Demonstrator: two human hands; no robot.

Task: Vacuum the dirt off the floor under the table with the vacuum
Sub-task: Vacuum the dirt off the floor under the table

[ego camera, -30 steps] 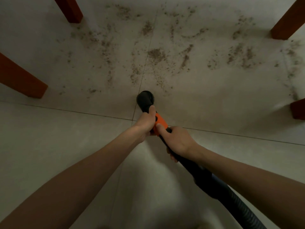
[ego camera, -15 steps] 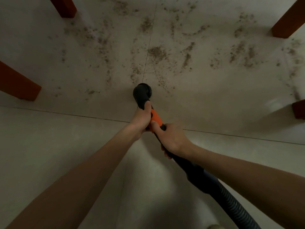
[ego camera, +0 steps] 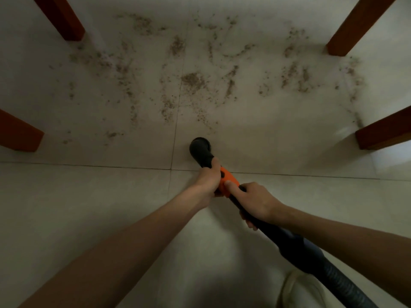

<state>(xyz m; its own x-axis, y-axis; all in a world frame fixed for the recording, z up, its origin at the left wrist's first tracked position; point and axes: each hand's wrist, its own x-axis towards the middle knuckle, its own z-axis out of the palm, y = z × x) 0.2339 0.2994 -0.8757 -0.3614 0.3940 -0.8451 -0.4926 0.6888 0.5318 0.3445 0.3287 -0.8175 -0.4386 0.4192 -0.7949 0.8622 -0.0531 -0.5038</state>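
Observation:
Brown dirt (ego camera: 193, 80) lies scattered in patches over the pale tiled floor between the table legs. The vacuum's black round nozzle (ego camera: 200, 146) points at the floor just short of the nearest dirt. Behind it comes an orange handle section (ego camera: 227, 178), then a dark tube and ribbed hose (ego camera: 338, 283) running to the lower right. My left hand (ego camera: 208, 177) grips the tube right behind the nozzle. My right hand (ego camera: 255, 202) holds the handle further back, its thumb resting on the orange part.
Reddish-brown wooden table legs stand around the dirty area: far left (ego camera: 62, 18), near left (ego camera: 17, 134), far right (ego camera: 355, 25), near right (ego camera: 384, 132). Tile joints cross near the nozzle. A pale shoe tip (ego camera: 300, 290) shows at the bottom edge.
The nozzle first pushed forward toward the dirt, then came back nearer the tile joint and a little to the right. Both hands kept their grip. The view shifted, showing more of the table legs.

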